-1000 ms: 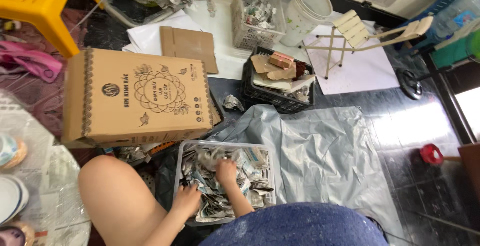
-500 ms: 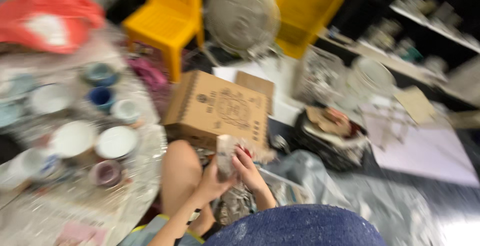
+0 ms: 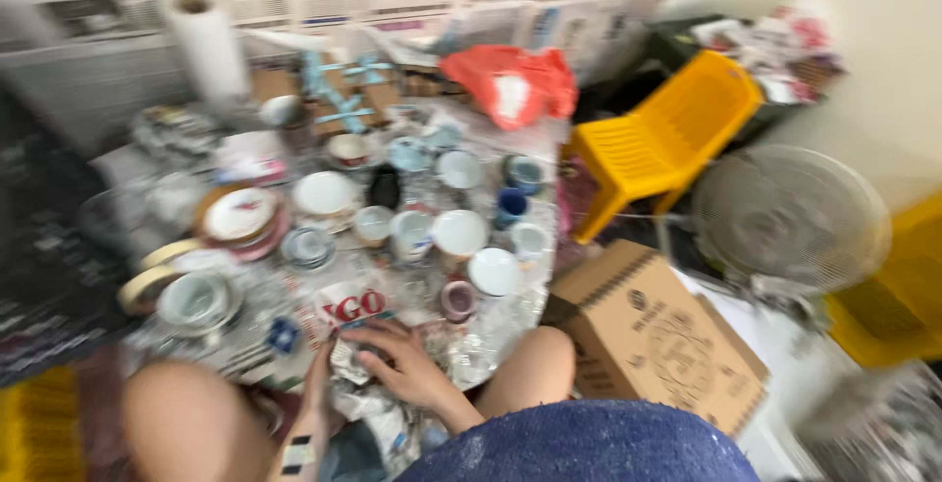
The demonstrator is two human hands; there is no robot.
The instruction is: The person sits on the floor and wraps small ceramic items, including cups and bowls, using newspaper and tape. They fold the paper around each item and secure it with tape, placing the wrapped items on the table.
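Observation:
I sit on the floor at a low table (image 3: 147,340) under clear plastic, crowded with cups, bowls and plates. At its near edge my left hand (image 3: 319,382) and my right hand (image 3: 407,364) close around a crumpled newspaper bundle (image 3: 351,356). The left holds its left side and the right lies over its top with fingers spread. What the paper wraps is hidden. A white cup (image 3: 494,271) and a small pinkish cup (image 3: 457,299) stand just beyond my right hand. The picture is blurred.
A printed cardboard box (image 3: 657,335) sits on the floor by my right knee. Behind it are a standing fan (image 3: 790,217) and a yellow plastic chair (image 3: 667,138). A paper roll (image 3: 206,40) and a red bag (image 3: 510,80) are at the table's far side.
My view has swung left from the basket of paper scraps to the table. My hands have come up out of the basket with a paper bundle and now hold it at the table's edge.

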